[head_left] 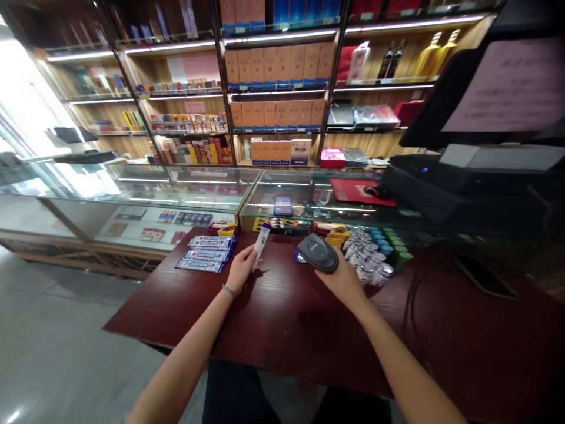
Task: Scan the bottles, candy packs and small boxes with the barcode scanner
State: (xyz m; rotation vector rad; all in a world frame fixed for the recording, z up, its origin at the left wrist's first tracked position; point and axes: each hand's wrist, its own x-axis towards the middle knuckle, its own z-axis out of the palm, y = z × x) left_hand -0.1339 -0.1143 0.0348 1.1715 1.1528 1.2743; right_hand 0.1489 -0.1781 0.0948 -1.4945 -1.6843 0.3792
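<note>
My left hand (242,268) pinches a slim white-and-blue snack packet (261,241), held tilted above the dark red table. My right hand (342,280) is wrapped round a black barcode scanner (316,253), whose head points left toward the packet. To the left of my left hand lies a row of similar blue-and-white packets (206,253). Partly hidden behind the scanner, another blue packet (301,255) rests on the table. Just right of the scanner stand several small silver-topped containers (366,265), with blue and green ones (395,242) beside them.
The dark red table (265,330) meets a glass display counter (198,197) at the back. Red-and-yellow packs (223,228) lie at its rear edge. A phone (485,277) and a black cable (410,294) are on the right, below a monitor (441,94). Stocked shelves line the wall.
</note>
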